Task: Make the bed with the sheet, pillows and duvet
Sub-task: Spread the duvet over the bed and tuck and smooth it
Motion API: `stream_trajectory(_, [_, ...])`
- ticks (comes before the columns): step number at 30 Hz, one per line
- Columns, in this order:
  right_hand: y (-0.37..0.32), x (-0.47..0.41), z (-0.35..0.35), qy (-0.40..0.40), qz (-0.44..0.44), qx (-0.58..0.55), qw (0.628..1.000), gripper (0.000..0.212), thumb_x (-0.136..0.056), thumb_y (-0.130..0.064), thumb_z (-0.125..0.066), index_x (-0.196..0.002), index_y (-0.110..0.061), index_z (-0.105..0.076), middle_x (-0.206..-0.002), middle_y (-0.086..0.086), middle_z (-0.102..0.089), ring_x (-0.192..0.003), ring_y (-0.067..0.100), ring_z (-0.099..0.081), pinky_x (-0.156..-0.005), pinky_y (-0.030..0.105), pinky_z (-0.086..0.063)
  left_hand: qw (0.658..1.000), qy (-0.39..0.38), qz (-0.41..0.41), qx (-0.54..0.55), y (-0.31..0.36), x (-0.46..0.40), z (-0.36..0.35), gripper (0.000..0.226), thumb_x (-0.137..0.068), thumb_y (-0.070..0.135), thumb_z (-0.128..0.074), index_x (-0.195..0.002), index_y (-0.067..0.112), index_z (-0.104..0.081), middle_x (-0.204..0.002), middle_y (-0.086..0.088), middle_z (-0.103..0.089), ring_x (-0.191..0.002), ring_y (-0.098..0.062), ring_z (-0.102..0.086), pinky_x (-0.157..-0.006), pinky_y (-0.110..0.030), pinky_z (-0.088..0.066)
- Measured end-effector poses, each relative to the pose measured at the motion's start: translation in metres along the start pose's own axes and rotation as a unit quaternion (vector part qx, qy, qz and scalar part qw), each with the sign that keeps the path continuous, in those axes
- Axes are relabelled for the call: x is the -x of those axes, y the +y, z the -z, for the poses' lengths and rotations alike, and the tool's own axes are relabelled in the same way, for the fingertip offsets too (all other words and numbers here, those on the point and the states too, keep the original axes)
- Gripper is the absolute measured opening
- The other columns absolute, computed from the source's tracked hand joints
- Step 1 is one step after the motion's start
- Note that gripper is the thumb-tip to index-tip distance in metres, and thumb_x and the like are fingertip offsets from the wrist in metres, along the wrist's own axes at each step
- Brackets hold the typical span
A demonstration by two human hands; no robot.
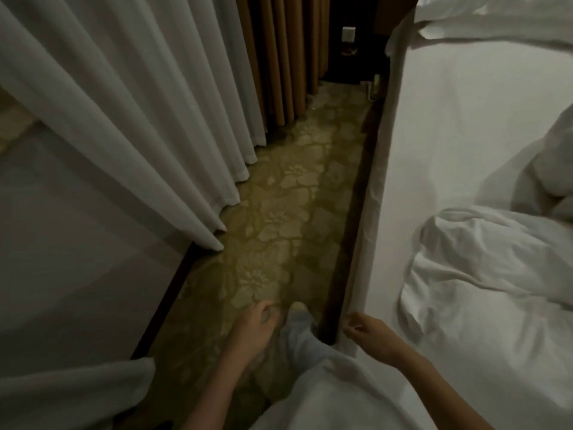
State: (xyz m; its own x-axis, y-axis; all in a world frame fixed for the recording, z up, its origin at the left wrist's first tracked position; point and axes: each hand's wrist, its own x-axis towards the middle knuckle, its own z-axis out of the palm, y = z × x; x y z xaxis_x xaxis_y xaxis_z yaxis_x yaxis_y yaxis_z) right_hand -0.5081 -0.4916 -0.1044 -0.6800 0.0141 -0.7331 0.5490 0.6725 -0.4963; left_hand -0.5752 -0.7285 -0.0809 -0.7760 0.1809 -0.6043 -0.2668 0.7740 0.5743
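Sheet (459, 125) runs lengthwise away along bed; right hand (370, 335) fingers pinch its edge; left hand (254, 328) loosely curled, empty.

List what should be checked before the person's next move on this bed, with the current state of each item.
1. Sheet lies flat on the mattress top: ok on the part in view.
2. Sheet's side edge tucked under the mattress: not ok, it hangs loose along the side.
3. Right hand has hold of that edge: cannot tell, the fingers sit at the edge but are blurred.
4. Left hand free: ok, it hangs over the carpet holding nothing.
5. Duvet spread out: not ok, it is bunched on the bed.
6. Pillows at the head end: ok, though only partly in view.
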Motion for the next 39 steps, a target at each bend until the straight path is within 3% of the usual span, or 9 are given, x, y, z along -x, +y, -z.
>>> stream_trajectory(7, [-0.057, -0.085, 0.066, 0.020, -0.052, -0.162, 0.985, 0.037, -0.100, -0.027, -0.045, -0.127, -0.004, -0.055, -0.126, 0.015, -0.057, -0.112, 0.025, -0.056, -0.096, 0.034, -0.044, 0.994, -0.019, 0.082, 0.069, 0.037, -0.102, 0.085, 0.028, -0.099, 0.032, -0.045, -0.123, 0.022, -0.056, -0.116, 0.002, -0.054, -0.106, -0.013, -0.050, -0.088, -0.027, -0.041])
stream_trajectory(12, [-0.086, -0.142, 0.120, 0.026, -0.052, -0.292, 0.955, 0.037, -0.100, -0.026, -0.045, -0.132, -0.008, -0.049, -0.126, 0.009, -0.056, -0.112, 0.021, -0.055, -0.095, 0.032, -0.047, 0.982, -0.011, 0.138, 0.129, 0.040, -0.157, 0.118, 0.013, -0.098, 0.021, -0.048, -0.098, 0.024, -0.060, -0.114, -0.007, -0.063, -0.103, -0.019, -0.058, -0.083, -0.028, -0.046])
stream_trajectory(19, [-0.117, -0.236, 0.242, 0.068, -0.054, -0.365, 0.927, 0.036, -0.101, -0.026, -0.044, -0.133, -0.010, -0.050, -0.124, 0.008, -0.058, -0.111, 0.020, -0.057, -0.090, 0.029, -0.047, 0.974, -0.010, 0.170, 0.152, 0.107, -0.284, 0.145, 0.020, -0.099, 0.018, -0.045, -0.113, 0.014, -0.059, -0.114, -0.007, -0.062, -0.100, -0.017, -0.058, -0.086, -0.028, -0.041])
stream_trajectory(24, [-0.114, -0.277, 0.329, 0.156, -0.092, -0.395, 0.901, 0.034, -0.101, -0.018, -0.043, -0.129, -0.003, -0.053, -0.123, 0.015, -0.060, -0.113, 0.027, -0.058, -0.099, 0.036, -0.044, 0.981, -0.061, 0.121, 0.138, 0.218, -0.382, 0.142, 0.019, -0.098, 0.009, -0.045, -0.090, 0.014, -0.061, -0.099, -0.011, -0.064, -0.087, -0.019, -0.059, -0.071, -0.027, -0.045])
stream_trajectory(26, [-0.102, -0.284, 0.356, 0.191, -0.110, -0.414, 0.883, 0.032, -0.100, -0.019, -0.045, -0.123, -0.003, -0.059, -0.118, 0.017, -0.062, -0.104, 0.025, -0.059, -0.095, 0.035, -0.046, 0.986, -0.117, 0.061, 0.104, 0.277, -0.419, 0.129, 0.023, -0.098, 0.010, -0.045, -0.086, 0.021, -0.061, -0.105, -0.013, -0.065, -0.094, -0.021, -0.060, -0.080, -0.028, -0.048])
stream_trajectory(30, [-0.072, -0.279, 0.392, 0.232, -0.170, -0.473, 0.833, 0.024, -0.098, -0.026, -0.047, -0.111, -0.014, -0.063, -0.113, 0.007, -0.064, -0.104, 0.021, -0.059, -0.099, 0.039, -0.045, 0.978, -0.206, -0.022, 0.025, 0.394, -0.473, 0.090, 0.023, -0.100, 0.012, -0.043, -0.084, 0.021, -0.057, -0.092, -0.006, -0.061, -0.080, -0.010, -0.057, -0.062, -0.013, -0.045])
stream_trajectory(33, [-0.044, -0.280, 0.409, 0.268, -0.207, -0.537, 0.772, 0.016, -0.098, -0.026, -0.048, -0.099, -0.021, -0.063, -0.110, 0.002, -0.065, -0.106, 0.018, -0.059, -0.098, 0.035, -0.044, 0.959, -0.268, -0.089, -0.037, 0.471, -0.508, 0.051, 0.019, -0.099, 0.011, -0.044, -0.089, 0.017, -0.058, -0.088, 0.000, -0.061, -0.089, -0.016, -0.058, -0.069, -0.014, -0.044])
stream_trajectory(37, [-0.004, -0.286, 0.437, 0.308, -0.237, -0.600, 0.699, 0.019, -0.099, -0.027, -0.046, -0.105, -0.017, -0.062, -0.108, 0.003, -0.066, -0.106, 0.017, -0.059, -0.095, 0.032, -0.043, 0.929, -0.321, -0.158, -0.097, 0.563, -0.540, -0.010, 0.019, -0.098, 0.011, -0.048, -0.087, 0.019, -0.062, -0.090, 0.001, -0.064, -0.101, -0.023, -0.061, -0.091, -0.032, -0.047])
stream_trajectory(39, [0.014, -0.284, 0.456, 0.315, -0.258, -0.621, 0.670, 0.022, -0.099, -0.028, -0.046, -0.108, -0.016, -0.061, -0.109, 0.003, -0.065, -0.106, 0.018, -0.059, -0.094, 0.033, -0.043, 0.914, -0.347, -0.165, -0.129, 0.602, -0.543, -0.036, 0.016, -0.098, 0.011, -0.048, -0.090, 0.016, -0.061, -0.088, 0.001, -0.063, -0.098, -0.024, -0.060, -0.088, -0.029, -0.048])
